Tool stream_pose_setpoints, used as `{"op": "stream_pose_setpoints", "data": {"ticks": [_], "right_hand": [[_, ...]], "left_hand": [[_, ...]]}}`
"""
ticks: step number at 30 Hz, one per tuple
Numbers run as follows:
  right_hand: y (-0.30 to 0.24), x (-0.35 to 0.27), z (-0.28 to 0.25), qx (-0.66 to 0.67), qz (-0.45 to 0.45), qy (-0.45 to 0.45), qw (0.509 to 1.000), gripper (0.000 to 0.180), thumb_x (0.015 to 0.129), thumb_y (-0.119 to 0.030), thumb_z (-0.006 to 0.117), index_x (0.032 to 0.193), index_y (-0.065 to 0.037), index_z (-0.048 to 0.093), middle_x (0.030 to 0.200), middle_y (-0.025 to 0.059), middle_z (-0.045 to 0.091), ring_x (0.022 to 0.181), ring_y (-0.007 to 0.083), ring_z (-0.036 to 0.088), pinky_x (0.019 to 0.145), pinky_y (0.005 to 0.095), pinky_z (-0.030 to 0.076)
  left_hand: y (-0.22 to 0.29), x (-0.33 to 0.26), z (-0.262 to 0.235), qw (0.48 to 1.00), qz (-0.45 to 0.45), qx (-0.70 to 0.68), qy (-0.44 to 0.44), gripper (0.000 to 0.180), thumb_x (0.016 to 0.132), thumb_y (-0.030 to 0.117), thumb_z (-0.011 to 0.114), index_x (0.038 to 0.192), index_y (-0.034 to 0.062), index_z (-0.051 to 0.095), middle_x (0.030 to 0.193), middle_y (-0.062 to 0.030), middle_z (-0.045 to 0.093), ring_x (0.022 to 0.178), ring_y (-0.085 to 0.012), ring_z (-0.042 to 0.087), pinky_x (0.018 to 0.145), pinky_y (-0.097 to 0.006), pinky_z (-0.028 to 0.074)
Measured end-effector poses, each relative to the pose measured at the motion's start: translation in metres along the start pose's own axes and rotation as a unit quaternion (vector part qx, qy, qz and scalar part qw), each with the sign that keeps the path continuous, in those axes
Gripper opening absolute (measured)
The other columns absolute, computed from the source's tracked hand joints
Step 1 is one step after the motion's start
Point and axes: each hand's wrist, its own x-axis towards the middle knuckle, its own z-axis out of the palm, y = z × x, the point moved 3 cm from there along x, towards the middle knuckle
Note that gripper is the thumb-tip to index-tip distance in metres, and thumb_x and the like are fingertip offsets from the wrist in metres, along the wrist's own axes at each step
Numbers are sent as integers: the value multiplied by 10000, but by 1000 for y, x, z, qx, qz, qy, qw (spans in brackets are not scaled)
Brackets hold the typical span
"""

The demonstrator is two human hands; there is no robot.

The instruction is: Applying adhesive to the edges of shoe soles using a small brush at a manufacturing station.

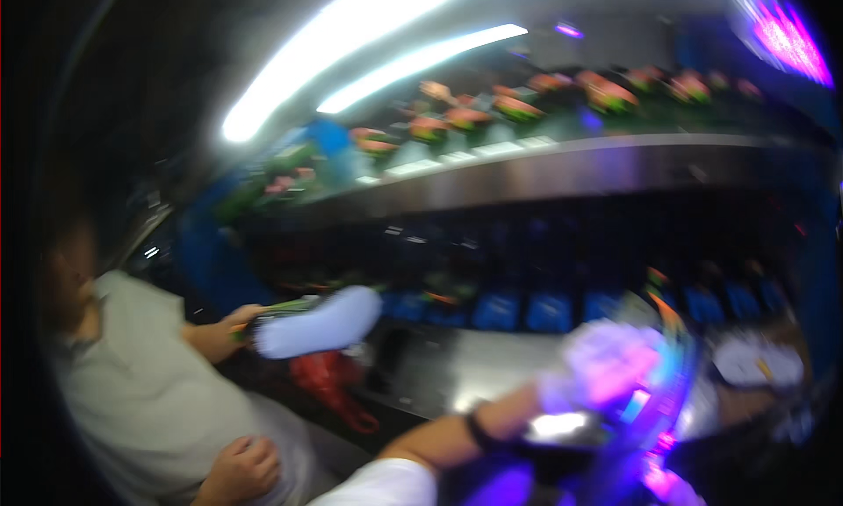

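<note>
Your gloved hand (pixel 606 365) is reaching over the steel counter (pixel 448 374); blur is hiding the grip, can't tell. Co-worker's hand (pixel 237 323) is clamping a white shoe sole (pixel 320 323).

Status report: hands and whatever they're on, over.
One gloved hand, likely left, over the purple-lit bench; grip lost in blur. Right hand out of view. Co-worker's hand holds a white sole-shaped piece, well apart.

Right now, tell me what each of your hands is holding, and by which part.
The gloved right hand reaches over the steel counter; blur hides any hold. The left hand is not in view.
</note>
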Motion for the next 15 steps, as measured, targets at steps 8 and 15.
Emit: {"op": "stream_pose_setpoints", "data": {"ticks": [8,15], "right_hand": [[11,5,15,136,35,58,988,381,913,-31,570,1257,112,492,1096,274,631,942,366,671,767,371,551],[-7,6,29,189,81,76,976,407,900,-12,575,1269,125,474,1104,268,615,927,349,659,757,364,541]], "left_hand": [[4,-5,-6,994,-10,106,11,203,832,148,634,981,11,628,1028,-143,663,878,-257,651,726,-366,522],[8,-14,-11,990,-9,135,-39,235,744,171,677,948,60,645,955,-97,684,795,-205,656,682,-322,511]]}}
